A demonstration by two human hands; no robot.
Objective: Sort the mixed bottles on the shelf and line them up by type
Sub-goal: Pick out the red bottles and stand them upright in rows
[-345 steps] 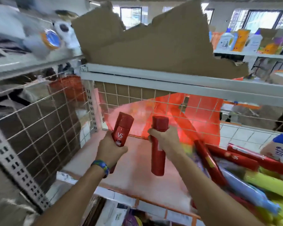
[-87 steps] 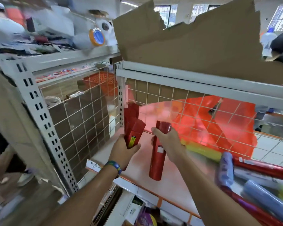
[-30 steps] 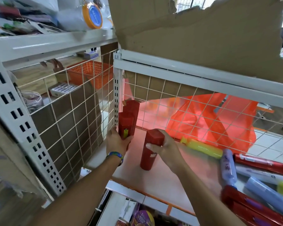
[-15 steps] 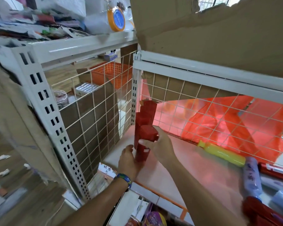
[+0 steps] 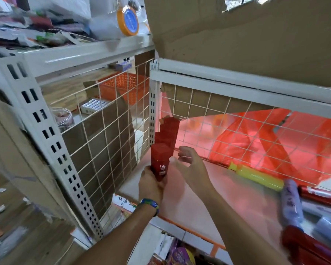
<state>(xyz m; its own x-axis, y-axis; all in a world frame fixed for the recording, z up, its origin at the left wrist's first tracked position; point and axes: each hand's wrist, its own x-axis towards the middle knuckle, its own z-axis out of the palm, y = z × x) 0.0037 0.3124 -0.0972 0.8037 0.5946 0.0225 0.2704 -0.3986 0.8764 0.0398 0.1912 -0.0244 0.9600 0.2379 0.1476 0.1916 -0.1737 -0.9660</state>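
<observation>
Half a second ago the right hand sat over the cap of the front red VS bottle (image 5: 160, 159). Now the right hand (image 5: 190, 166) has come off it and hangs just beside it, fingers loose and spread, holding nothing. The left hand (image 5: 151, 185), earlier low at the bottle's foot, now wraps its fingers round the lower body, and the white VS label faces the camera. The bottle stands upright at the front of a short row in the back-left corner of the shelf (image 5: 208, 199), against the wire side panel. The two red bottles behind it (image 5: 168, 131) are mostly covered by it, so only their tops show. The left hand hides the front bottle's base. A yellow bottle (image 5: 256, 175) lies on its side by the back mesh. At the right a lavender bottle (image 5: 292, 204) and other red bottles (image 5: 321, 195) lie blurred and cut off by the edge.
</observation>
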